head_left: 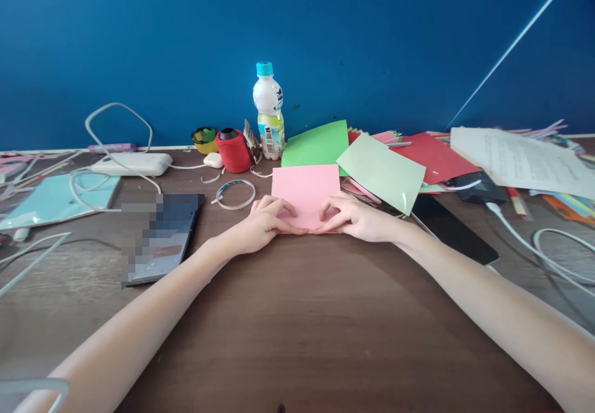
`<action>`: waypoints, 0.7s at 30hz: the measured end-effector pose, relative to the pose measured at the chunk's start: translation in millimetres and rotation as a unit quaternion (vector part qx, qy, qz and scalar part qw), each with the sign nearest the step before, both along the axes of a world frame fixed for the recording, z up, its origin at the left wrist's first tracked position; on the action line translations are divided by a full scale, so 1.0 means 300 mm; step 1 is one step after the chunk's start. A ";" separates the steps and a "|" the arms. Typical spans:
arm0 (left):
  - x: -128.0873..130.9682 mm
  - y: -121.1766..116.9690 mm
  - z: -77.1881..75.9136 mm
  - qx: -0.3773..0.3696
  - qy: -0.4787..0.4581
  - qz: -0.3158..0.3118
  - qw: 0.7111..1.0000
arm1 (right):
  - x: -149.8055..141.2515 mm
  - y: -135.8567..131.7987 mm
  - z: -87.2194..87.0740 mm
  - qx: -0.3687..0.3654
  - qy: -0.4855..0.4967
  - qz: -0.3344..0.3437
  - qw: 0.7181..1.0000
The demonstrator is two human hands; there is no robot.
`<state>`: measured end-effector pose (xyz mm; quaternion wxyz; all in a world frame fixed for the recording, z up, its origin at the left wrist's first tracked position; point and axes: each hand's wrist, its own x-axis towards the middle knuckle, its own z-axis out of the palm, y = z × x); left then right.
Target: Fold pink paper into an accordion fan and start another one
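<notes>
Both the left hand (268,217) and right hand (353,217), half-curled, pinch the near edge of the pink sheet (305,188) on the desk (320,314), probably light and easily creased (thin paper, seemingly), best held along its edges.

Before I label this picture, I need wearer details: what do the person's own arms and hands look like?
The left hand and right hand are bare; no glove or ring shows. The left forearm and right forearm are uncovered, with no sleeve, watch or bracelet in view. Nail details are too small to tell.
</notes>
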<state>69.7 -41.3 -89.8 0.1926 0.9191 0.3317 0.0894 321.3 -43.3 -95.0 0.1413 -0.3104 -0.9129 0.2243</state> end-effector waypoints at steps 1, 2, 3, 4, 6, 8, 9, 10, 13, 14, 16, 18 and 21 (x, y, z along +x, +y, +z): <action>-0.001 0.000 0.002 -0.003 0.006 0.002 1.000 | 0.002 0.000 -0.002 0.002 -0.005 -0.006 1.000; -0.003 0.000 0.004 -0.005 0.013 0.003 1.000 | 0.005 0.001 -0.003 0.001 -0.010 -0.008 1.000; -0.005 -0.001 0.006 -0.007 0.020 0.003 1.000 | 0.008 0.003 -0.005 -0.002 -0.014 -0.009 1.000; -0.007 0.000 0.009 -0.009 0.029 0.003 1.000 | 0.011 0.004 -0.005 -0.007 -0.018 -0.007 1.000; -0.013 0.001 0.014 -0.014 0.042 0.002 0.999 | 0.020 0.009 -0.005 -0.022 -0.026 -0.005 0.999; -0.019 0.004 0.019 -0.023 0.047 -0.003 0.999 | 0.030 0.013 -0.004 -0.043 -0.033 -0.006 0.998; -0.022 0.005 0.021 -0.028 0.049 -0.006 0.998 | 0.035 0.014 -0.003 -0.054 -0.035 -0.008 0.998; -0.024 0.006 0.023 -0.033 0.050 -0.008 0.998 | 0.039 0.015 -0.001 -0.063 -0.037 -0.010 0.997; -0.025 0.005 0.025 -0.034 0.041 -0.006 0.999 | 0.042 0.014 0.007 -0.072 -0.032 -0.011 0.997; -0.024 0.002 0.025 -0.025 0.031 -0.006 0.999 | 0.039 0.012 0.012 -0.071 -0.029 -0.009 0.997; -0.021 -0.005 0.024 0.001 0.004 -0.012 1.000 | 0.028 0.003 0.026 -0.071 -0.024 -0.009 0.997; -0.017 -0.011 0.022 0.023 -0.021 -0.023 0.999 | 0.012 -0.012 0.043 -0.068 -0.022 -0.021 0.997; -0.012 -0.015 0.016 0.041 -0.035 -0.028 0.998 | -0.011 -0.036 0.061 -0.055 -0.025 -0.039 0.997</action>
